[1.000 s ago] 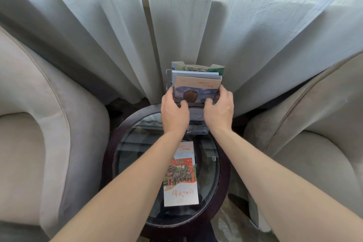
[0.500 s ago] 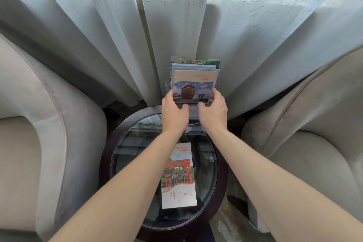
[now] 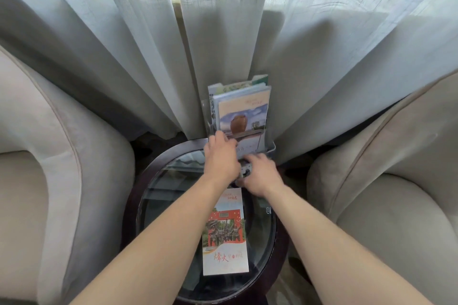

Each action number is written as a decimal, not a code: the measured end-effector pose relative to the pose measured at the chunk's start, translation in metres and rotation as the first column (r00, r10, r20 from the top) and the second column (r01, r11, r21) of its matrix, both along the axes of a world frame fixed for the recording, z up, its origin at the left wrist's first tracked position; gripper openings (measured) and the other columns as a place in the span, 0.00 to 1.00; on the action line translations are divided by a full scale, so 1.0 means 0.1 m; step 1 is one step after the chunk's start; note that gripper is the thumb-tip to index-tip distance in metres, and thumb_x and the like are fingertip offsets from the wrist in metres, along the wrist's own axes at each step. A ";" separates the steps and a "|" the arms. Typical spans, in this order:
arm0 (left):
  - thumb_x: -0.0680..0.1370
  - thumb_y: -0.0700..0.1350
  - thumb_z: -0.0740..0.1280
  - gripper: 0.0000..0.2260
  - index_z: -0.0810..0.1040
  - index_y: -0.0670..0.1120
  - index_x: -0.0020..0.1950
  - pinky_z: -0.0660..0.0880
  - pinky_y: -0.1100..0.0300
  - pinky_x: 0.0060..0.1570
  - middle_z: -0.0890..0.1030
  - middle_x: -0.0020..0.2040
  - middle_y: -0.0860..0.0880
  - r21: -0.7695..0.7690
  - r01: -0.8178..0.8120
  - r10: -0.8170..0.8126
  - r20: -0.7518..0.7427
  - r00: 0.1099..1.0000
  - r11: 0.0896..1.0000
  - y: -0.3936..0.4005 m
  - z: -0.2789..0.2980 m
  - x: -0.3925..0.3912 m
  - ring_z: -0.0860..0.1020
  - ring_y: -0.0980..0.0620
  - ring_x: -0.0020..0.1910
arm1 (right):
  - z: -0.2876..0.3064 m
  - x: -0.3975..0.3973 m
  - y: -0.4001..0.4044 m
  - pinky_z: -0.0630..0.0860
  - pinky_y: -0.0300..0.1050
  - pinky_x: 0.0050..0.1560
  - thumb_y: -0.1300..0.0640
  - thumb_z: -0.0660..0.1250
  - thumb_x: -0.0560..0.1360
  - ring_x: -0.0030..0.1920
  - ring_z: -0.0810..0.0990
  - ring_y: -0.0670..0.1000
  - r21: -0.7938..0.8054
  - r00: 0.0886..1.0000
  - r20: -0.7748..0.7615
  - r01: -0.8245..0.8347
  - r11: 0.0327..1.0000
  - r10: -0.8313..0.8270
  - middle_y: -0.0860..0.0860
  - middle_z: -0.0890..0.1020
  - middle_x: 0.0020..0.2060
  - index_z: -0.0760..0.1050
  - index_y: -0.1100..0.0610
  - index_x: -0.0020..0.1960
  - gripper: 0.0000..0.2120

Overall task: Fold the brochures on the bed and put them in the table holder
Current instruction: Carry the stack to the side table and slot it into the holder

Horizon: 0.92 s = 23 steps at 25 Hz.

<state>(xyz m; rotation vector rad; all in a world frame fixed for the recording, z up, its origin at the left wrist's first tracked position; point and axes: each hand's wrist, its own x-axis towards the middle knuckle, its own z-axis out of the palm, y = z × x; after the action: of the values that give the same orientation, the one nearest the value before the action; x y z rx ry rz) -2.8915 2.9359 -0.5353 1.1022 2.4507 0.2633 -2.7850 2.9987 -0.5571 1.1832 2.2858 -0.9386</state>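
A folded brochure with a red gateway lies flat on the round glass tabletop. Beyond it, the right hand curls its fingers around something small and blurred; the left hand reaches to the clear holder, its fingertips hidden. Brochures stand upright inside, before pale curtains.
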 end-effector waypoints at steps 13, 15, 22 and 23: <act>0.74 0.37 0.64 0.13 0.80 0.45 0.57 0.67 0.52 0.54 0.73 0.51 0.45 0.170 0.073 -0.043 -0.170 0.985 0.983 -0.45 -0.30 -0.01 0.69 0.43 0.51 | -0.37 0.03 -0.52 0.76 0.53 0.55 0.59 0.68 0.75 0.59 0.76 0.59 0.023 0.994 -0.109 -0.026 0.999 0.029 0.55 0.73 0.61 0.73 0.57 0.62 0.16; 0.74 0.37 0.63 0.12 0.80 0.44 0.55 0.67 0.51 0.52 0.73 0.51 0.45 0.182 0.064 -0.028 -0.198 0.980 0.981 -0.49 -0.29 -0.06 0.70 0.43 0.50 | -0.37 -0.03 -0.55 0.76 0.54 0.56 0.59 0.69 0.74 0.60 0.76 0.59 0.023 0.992 -0.127 -0.021 1.000 0.024 0.55 0.73 0.61 0.74 0.56 0.63 0.17; 0.75 0.38 0.64 0.10 0.79 0.43 0.54 0.70 0.50 0.53 0.73 0.51 0.44 0.206 0.036 0.012 -0.227 0.974 0.978 -0.69 -0.32 -0.29 0.70 0.44 0.51 | -0.38 -0.28 -0.73 0.77 0.55 0.56 0.59 0.69 0.73 0.59 0.76 0.60 -0.022 0.985 -0.170 -0.041 0.999 0.036 0.55 0.73 0.60 0.75 0.57 0.63 0.18; 0.75 0.38 0.65 0.10 0.79 0.43 0.54 0.70 0.50 0.53 0.73 0.51 0.44 0.209 0.035 0.015 -0.233 0.972 0.977 -0.71 -0.33 -0.31 0.70 0.44 0.51 | -0.38 -0.30 -0.76 0.77 0.55 0.56 0.59 0.69 0.73 0.59 0.76 0.60 -0.019 0.984 -0.173 -0.035 0.999 0.031 0.55 0.73 0.59 0.74 0.56 0.62 0.18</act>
<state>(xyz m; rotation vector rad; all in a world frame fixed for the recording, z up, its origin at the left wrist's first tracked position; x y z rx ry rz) -2.9223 2.8647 -0.5678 1.2997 2.6714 0.4220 -2.8148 2.9227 -0.5956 1.0892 2.4150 -1.0898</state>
